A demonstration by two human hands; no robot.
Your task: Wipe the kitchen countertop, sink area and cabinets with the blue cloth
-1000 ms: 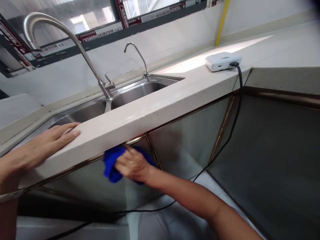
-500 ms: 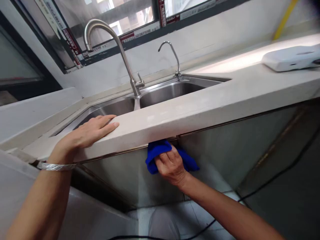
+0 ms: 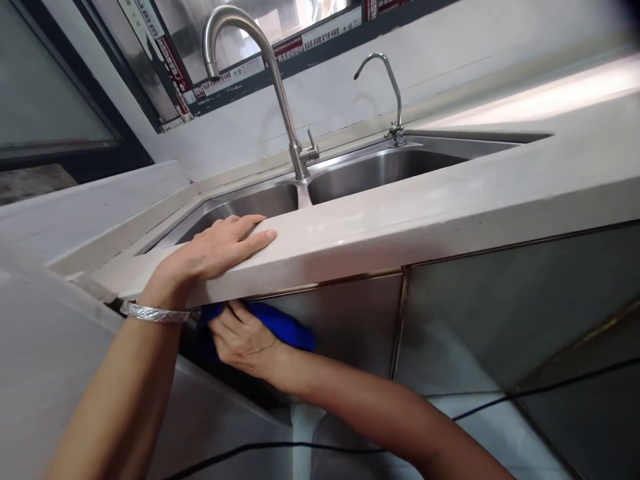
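My left hand (image 3: 220, 247) lies flat on the pale countertop (image 3: 380, 227) at the front rim of the sink, its fingers stretched out and holding nothing. Below the counter's edge, my right hand (image 3: 247, 343) is closed on a blue cloth (image 3: 285, 325). It presses the cloth against the upper left part of the grey cabinet door (image 3: 350, 313), close under my left wrist. Part of the cloth is hidden behind my fingers and in shadow. A silver bangle (image 3: 155, 312) circles my left wrist.
Behind the counter edge sits a double-bowl steel sink (image 3: 390, 173) with a tall faucet (image 3: 280, 93) and a thin small tap (image 3: 393, 93). A black cable (image 3: 250, 448) runs low across the view. A window frame (image 3: 280, 60) stands at the back.
My right hand has slid left along the cabinet top with the blue cloth, from mid-door to beneath my left wrist. My left hand stays on the counter while the view has shifted.
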